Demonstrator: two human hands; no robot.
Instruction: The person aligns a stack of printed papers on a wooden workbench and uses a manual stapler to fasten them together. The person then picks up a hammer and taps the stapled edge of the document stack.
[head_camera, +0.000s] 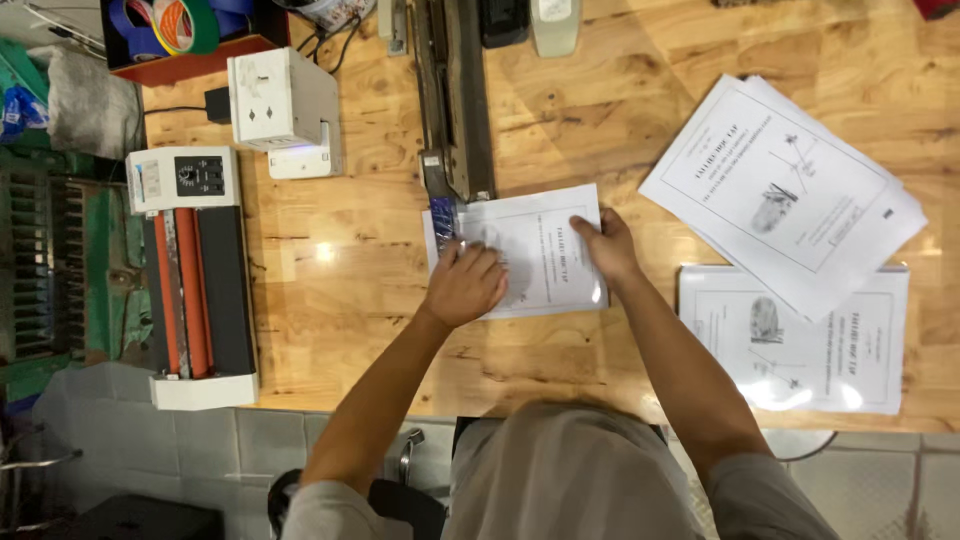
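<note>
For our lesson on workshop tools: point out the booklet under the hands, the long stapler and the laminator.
booklet (545, 262): head view, middle of its cover.
long stapler (455, 110): head view, its long arm.
laminator (195, 290): head view, its red and black rollers.

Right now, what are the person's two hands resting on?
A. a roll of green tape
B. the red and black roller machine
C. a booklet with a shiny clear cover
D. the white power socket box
C: both the left hand and the right hand lie flat on the clear-covered booklet, whose edge sits under the long stapler on the wooden table.
</note>
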